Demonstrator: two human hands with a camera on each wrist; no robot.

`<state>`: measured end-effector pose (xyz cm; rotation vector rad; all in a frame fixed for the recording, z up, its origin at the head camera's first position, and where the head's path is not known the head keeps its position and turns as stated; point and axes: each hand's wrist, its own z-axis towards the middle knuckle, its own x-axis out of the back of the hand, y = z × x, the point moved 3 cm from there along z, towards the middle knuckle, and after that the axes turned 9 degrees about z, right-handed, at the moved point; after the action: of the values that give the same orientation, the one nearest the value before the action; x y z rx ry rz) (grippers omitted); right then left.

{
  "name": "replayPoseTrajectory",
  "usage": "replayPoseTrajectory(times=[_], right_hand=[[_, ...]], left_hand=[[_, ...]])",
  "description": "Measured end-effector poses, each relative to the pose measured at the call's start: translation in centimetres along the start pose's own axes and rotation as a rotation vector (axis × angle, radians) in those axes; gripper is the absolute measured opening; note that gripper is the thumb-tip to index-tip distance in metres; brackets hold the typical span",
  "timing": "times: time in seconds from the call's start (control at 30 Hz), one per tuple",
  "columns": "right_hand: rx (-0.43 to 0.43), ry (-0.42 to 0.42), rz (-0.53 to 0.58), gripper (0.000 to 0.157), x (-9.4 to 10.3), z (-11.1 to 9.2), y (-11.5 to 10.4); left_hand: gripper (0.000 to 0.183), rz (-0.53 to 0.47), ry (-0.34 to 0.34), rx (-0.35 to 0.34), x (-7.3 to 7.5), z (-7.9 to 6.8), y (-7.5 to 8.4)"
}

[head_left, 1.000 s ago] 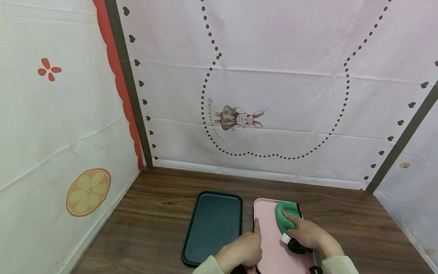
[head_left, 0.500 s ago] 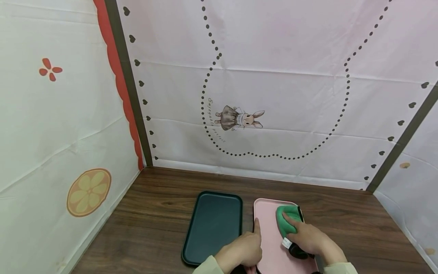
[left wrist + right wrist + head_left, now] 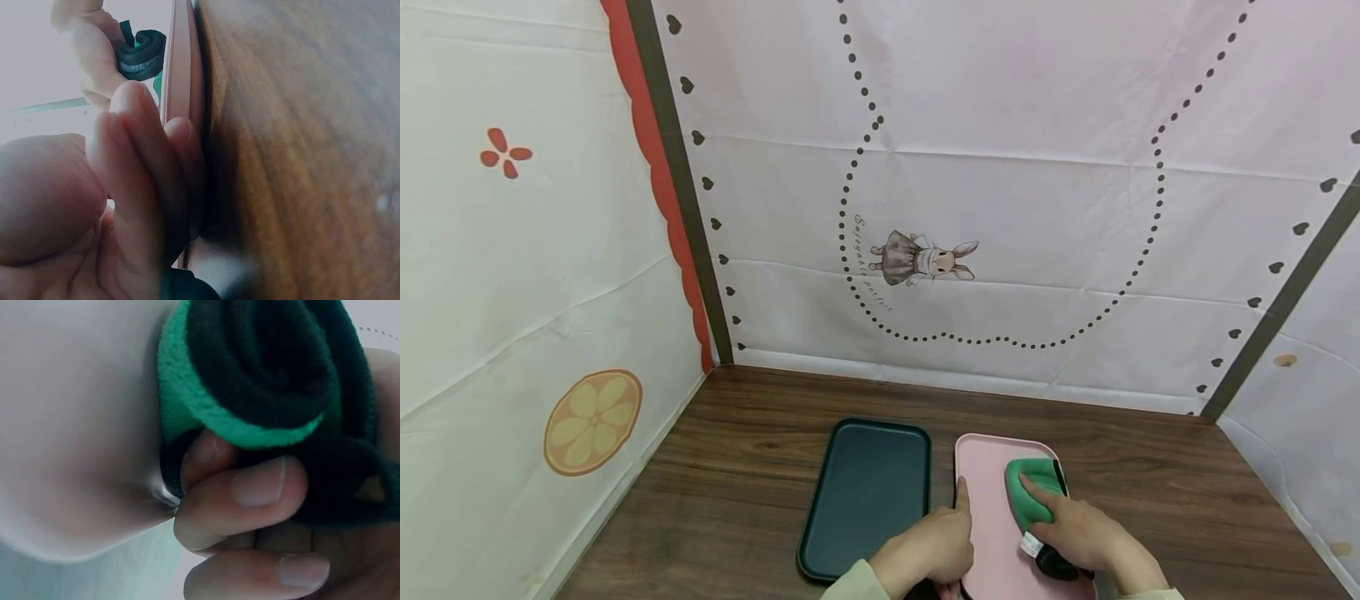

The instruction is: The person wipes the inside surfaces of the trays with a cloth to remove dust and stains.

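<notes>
A pink tray (image 3: 996,467) lies on the wooden table. My left hand (image 3: 934,546) grips its left edge near the front, with the index finger stretched along the rim. Up close in the left wrist view, several fingers (image 3: 140,156) are bent against the tray's side wall. My right hand (image 3: 1086,533) holds a folded green cloth (image 3: 1030,496) with black edging down on the tray, over its right side. A white tag (image 3: 1032,544) sticks out from the cloth. Seen from the right wrist, the cloth's rolled black edge (image 3: 262,369) rests above curled fingertips (image 3: 259,481).
Left of the pink tray lies a dark teal tray (image 3: 868,492), a narrow gap between them. Wooden table (image 3: 722,483) surrounds both trays. Printed white sheets (image 3: 1037,208) enclose the back and sides.
My right hand has drawn the green cloth toward me, down along the pink tray's right side. The left hand and both trays stay in place.
</notes>
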<state>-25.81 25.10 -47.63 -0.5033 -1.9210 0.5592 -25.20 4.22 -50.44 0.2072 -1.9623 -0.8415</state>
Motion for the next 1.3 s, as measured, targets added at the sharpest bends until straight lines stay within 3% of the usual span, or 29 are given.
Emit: replayPoseTrajectory(times=[0.77, 1.3], right_hand=[[-0.05, 0.009, -0.003, 0.07, -1.0, -1.5, 0.7], [-0.001, 0.01, -0.046, 0.072, -1.4, -2.0, 1.0]], left_hand=[[0.082, -0.001, -0.006, 0.008, 0.0, -0.1, 0.1], [0.082, -0.01, -0.005, 0.004, 0.0, 0.0, 0.0]])
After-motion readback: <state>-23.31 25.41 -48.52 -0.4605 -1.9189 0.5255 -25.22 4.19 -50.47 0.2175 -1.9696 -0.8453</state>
